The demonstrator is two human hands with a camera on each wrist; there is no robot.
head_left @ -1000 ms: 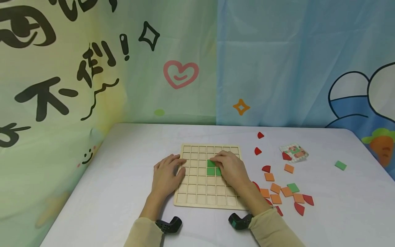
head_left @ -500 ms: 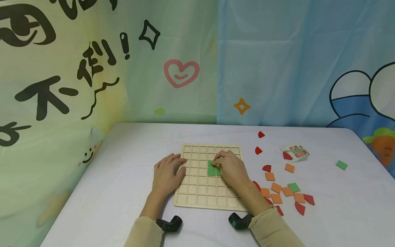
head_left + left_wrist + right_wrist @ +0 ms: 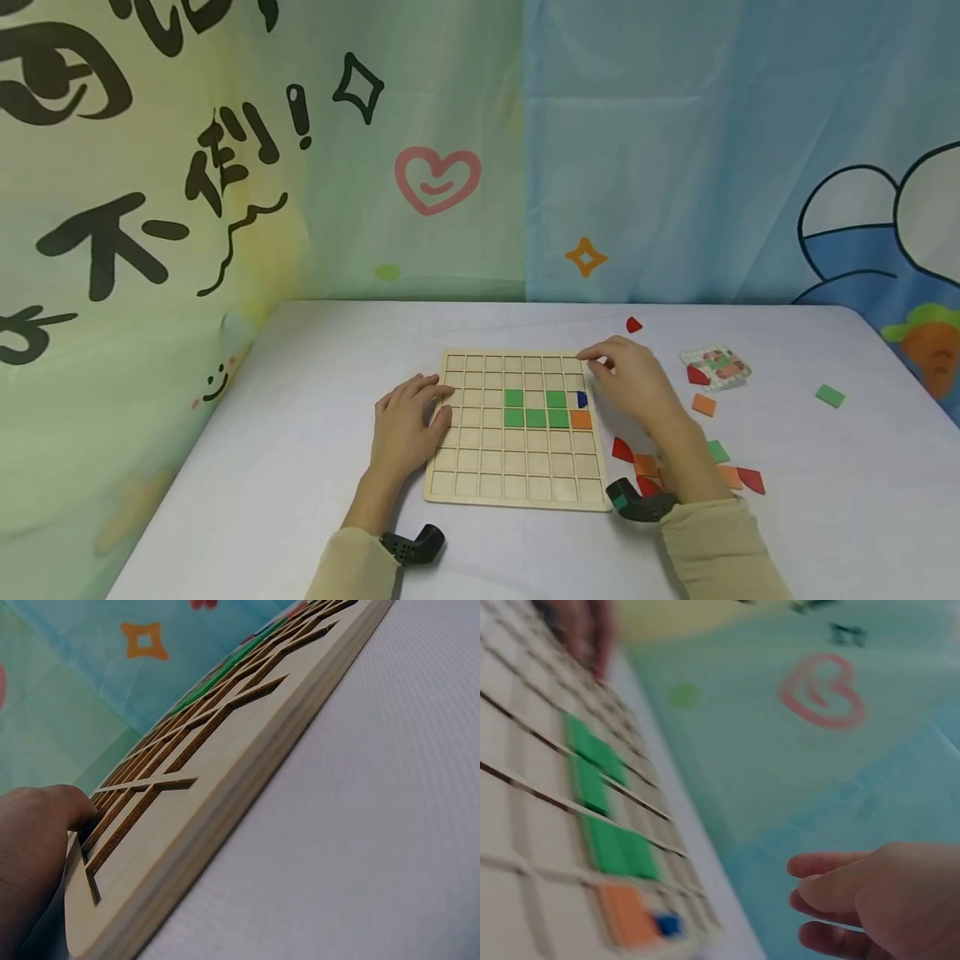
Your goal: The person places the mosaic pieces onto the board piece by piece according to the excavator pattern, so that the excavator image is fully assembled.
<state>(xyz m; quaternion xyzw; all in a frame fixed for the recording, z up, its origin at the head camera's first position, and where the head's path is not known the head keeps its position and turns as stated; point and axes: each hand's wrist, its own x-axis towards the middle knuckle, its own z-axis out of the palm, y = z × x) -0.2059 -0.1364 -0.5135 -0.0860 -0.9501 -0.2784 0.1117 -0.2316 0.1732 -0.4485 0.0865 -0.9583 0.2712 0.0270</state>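
My left hand rests at the left edge of a wooden grid board, thumb and index fingertip at its frame. In the left wrist view a bent finger reaches over that edge. Several green square tiles sit in the middle cells, with an orange square tile at the right edge and a small dark blue piece in the cell above it. My right hand hovers by the board's far right corner. Its fingers look loosely extended in the right wrist view, nothing visible in them.
Right of the board lie several loose tiles, among them an orange square, a green square and a red quarter-round piece. A patterned card lies behind them, partly under a red piece. Printed cloth hangs behind the table.
My right hand has left the green tiles and moved right and away to the board's far right corner, uncovering more green tiles, the orange tile and the blue piece. My left hand stays put.
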